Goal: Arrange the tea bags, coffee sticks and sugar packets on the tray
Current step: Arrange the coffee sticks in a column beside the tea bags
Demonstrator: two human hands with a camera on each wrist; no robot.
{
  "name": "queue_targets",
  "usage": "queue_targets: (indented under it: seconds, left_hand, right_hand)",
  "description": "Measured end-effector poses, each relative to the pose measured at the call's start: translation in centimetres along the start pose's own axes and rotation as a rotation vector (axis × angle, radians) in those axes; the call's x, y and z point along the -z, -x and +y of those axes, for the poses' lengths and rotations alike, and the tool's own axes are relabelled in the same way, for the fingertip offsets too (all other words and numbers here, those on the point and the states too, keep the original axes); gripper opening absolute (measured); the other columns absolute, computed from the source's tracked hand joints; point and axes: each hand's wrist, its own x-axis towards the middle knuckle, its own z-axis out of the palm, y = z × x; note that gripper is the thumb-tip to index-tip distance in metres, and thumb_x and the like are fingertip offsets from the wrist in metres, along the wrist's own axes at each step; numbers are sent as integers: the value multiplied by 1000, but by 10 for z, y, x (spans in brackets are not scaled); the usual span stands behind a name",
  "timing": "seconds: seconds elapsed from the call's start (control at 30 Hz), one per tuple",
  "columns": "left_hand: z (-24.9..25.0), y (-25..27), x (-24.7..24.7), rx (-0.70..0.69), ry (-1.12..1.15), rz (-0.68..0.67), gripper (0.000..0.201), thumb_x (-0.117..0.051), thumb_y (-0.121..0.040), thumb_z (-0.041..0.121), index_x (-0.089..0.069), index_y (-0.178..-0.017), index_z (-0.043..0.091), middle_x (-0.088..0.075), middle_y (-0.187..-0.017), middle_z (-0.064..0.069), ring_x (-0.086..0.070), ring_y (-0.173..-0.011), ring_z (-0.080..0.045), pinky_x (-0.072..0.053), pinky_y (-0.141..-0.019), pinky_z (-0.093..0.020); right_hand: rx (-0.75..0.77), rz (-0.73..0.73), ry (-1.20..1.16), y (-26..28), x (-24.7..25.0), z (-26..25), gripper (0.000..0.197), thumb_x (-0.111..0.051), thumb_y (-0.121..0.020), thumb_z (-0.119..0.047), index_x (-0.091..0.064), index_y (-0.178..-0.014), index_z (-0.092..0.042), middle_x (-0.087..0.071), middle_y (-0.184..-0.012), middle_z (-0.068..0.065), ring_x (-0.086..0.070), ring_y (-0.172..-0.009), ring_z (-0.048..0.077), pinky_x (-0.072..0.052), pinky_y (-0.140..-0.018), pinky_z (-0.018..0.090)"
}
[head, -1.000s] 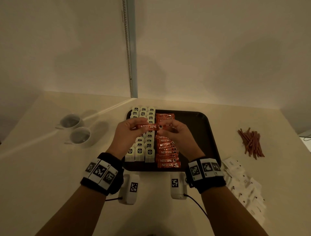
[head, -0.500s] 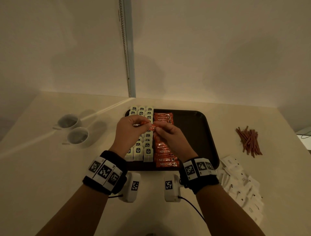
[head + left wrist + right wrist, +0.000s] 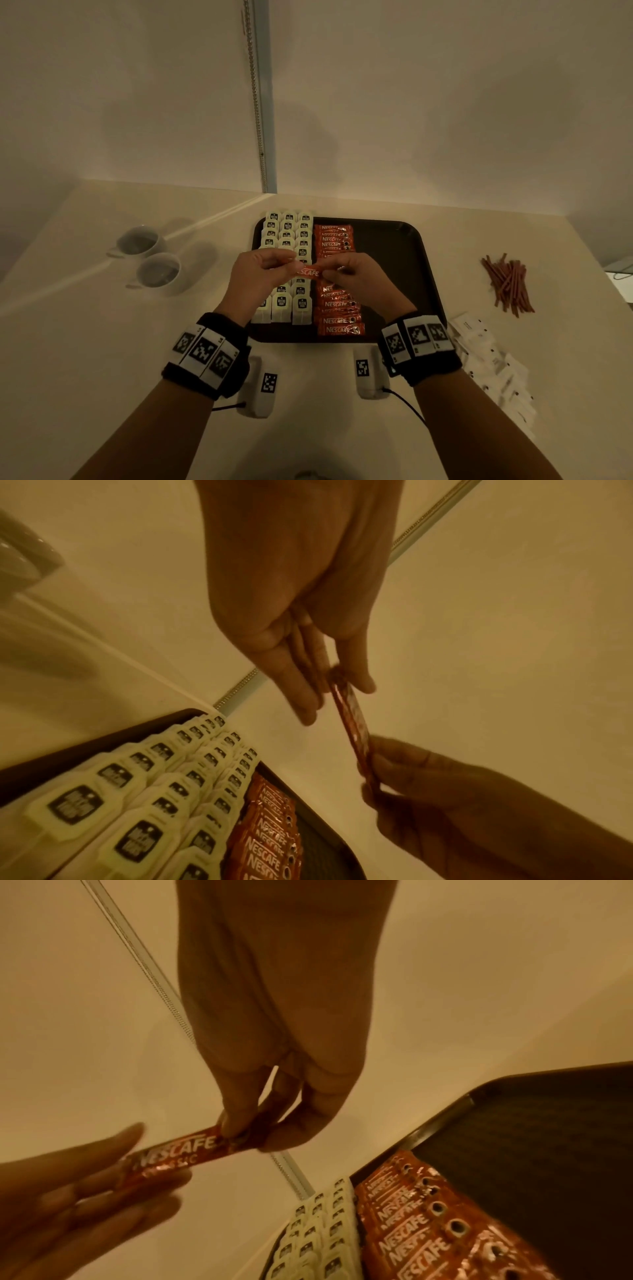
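Note:
A dark tray holds three columns of white tea bags on its left and a column of red coffee sticks beside them. Its right part is bare. Above the tray I hold one red coffee stick level between both hands. My left hand pinches its left end, my right hand its right end. In the left wrist view the coffee stick runs from my left hand to my right hand. In the right wrist view the right hand grips the coffee stick.
White sugar packets lie heaped on the table right of the tray. Further back is a pile of brown stir sticks. Two cups stand at the left. Two white marker blocks sit by the tray's near edge.
Both hands have drawn closer together along the coffee stick, so less of it shows between them. They hold it a little nearer to me over the tray.

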Motion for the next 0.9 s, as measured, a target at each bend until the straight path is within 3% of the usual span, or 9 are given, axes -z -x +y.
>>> queue_targets:
  seconds: [0.07, 0.13, 0.3, 0.4, 0.53, 0.73, 0.9]
  left_hand:
    - [-8, 4, 12, 67, -48, -30, 32, -77, -77, 22, -68, -107, 19, -71, -102, 0, -69, -90, -14, -55, -77, -29]
    - [-17, 11, 28, 129, -71, -35, 31, -75, -79, 26, -65, -108, 22, -70, -104, -1, -70, -88, -18, -55, -76, -31]
    - [-39, 41, 67, 244, -104, 5, 10, -60, -91, 12, -66, -99, 15, -71, -92, -7, -66, -80, -23, -50, -73, -31]
    - [-52, 60, 85, 287, -110, 41, 13, -56, -94, 10, -66, -102, 12, -70, -95, -10, -66, -79, -24, -50, -74, -31]
    - [-70, 81, 105, 339, -107, 80, 16, -53, -95, 10, -66, -104, 10, -70, -98, -14, -66, -84, -31, -50, -82, -40]
    - [-78, 96, 117, 366, -114, 128, 19, -48, -97, 8, -65, -106, 6, -69, -99, -15, -63, -86, -34, -48, -82, -40]
    - [-78, 96, 116, 362, -117, 139, 19, -47, -98, 7, -65, -105, 7, -68, -100, -17, -62, -85, -34, -48, -80, -39]
  right_hand:
    - [-30, 24, 122, 3, 7, 11, 21, -58, -90, -11, -68, -104, -22, -65, -100, -9, -60, -98, 10, -49, -90, 26]
    - [-98, 23, 208, 9, 13, 27, 19, -57, -90, -12, -67, -103, -22, -63, -105, -8, -58, -101, 9, -47, -93, 29]
    - [-283, -74, 289, 32, 8, 72, 20, -52, -93, -7, -66, -105, -16, -59, -119, 1, -57, -108, 13, -46, -91, 23]
    - [-339, -44, 306, 42, -1, 89, 19, -53, -91, -4, -67, -102, -13, -62, -114, 3, -58, -100, 12, -45, -82, 16]
    - [-369, -16, 262, 47, -11, 99, 18, -54, -91, -3, -65, -100, -14, -61, -110, 3, -56, -96, 11, -42, -68, 10]
    - [-292, 0, 440, 45, -19, 103, 20, -59, -90, -13, -65, -108, -16, -55, -118, 1, -52, -111, 14, -40, -98, 24]
    - [-150, 44, 522, 43, -29, 101, 27, -66, -85, -29, -64, -111, -24, -53, -121, -5, -42, -116, 12, -31, -100, 25]
